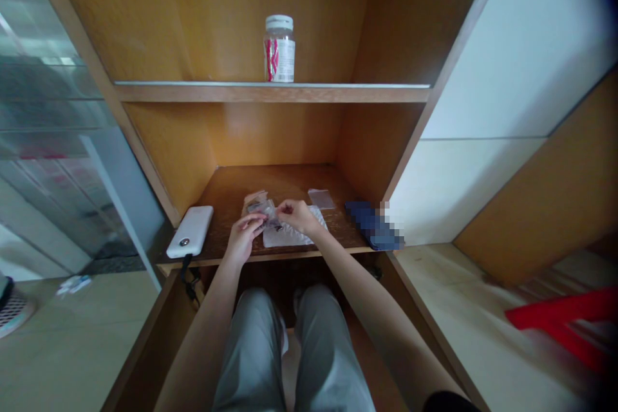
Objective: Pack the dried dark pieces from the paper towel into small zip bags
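Between my two hands is a small clear plastic bag (268, 208), its contents too small to make out. My left hand (242, 238) is closed on the bag's near left side. At its right edge, the fingers of my right hand (297, 215) are pinched together on it. A white, crinkled plastic sheet or pouch (286, 237) lies flat on the wooden surface below both hands, with small dark bits near its upper left. Just beyond my left fingers is another small see-through bag (255, 197). A flat clear bag (321, 199) rests behind my right hand.
A white power bank (191, 232) with a black cable sits at the surface's left edge. Dark blue folded cloth or pouch (369, 222), partly pixelated, lies right. On the shelf (270, 94) above stands a white-capped jar (279, 51). My knees are inside an open drawer (138, 341).
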Tool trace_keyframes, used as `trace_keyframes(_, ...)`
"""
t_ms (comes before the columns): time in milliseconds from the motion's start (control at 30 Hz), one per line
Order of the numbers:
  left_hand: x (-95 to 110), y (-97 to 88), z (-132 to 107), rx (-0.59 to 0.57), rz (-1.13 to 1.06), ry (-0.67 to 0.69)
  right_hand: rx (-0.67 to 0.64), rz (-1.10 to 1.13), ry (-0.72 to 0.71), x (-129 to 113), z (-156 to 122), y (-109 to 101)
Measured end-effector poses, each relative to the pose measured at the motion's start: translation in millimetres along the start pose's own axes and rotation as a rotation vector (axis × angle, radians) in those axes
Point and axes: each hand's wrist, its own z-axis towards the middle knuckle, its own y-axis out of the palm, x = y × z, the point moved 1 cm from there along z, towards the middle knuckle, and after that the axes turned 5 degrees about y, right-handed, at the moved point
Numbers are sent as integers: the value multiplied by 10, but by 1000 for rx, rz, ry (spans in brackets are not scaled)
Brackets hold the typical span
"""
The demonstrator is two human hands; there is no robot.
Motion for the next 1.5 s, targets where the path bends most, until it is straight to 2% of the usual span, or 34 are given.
trace_keyframes(300,-53,-11,13,34,42,-13,-17,-242,-98,-120,-51,179)
trace_keyframes(567,-58,-5,15,27,81,17,18,-265,-111,-88,-53,189)
trace_keyframes(767,-120,-23,38,43,132,49,45,-389,-154,-94,-60,208)
trace_keyframes(1000,-83,3,20,115,135,28,222,-539,-138,-170,-27,54)
trace_keyframes(1167,-44,26,19,94,88,-3,171,-615,-176,-222,-54,4)
trace_keyframes(1367,-73,-13,22,69,116,33,3,-822,-287,-345,-146,75)
trace_keyframes(1500,-55,-3,11,58,96,26,-22,-943,-246,-410,-158,70)
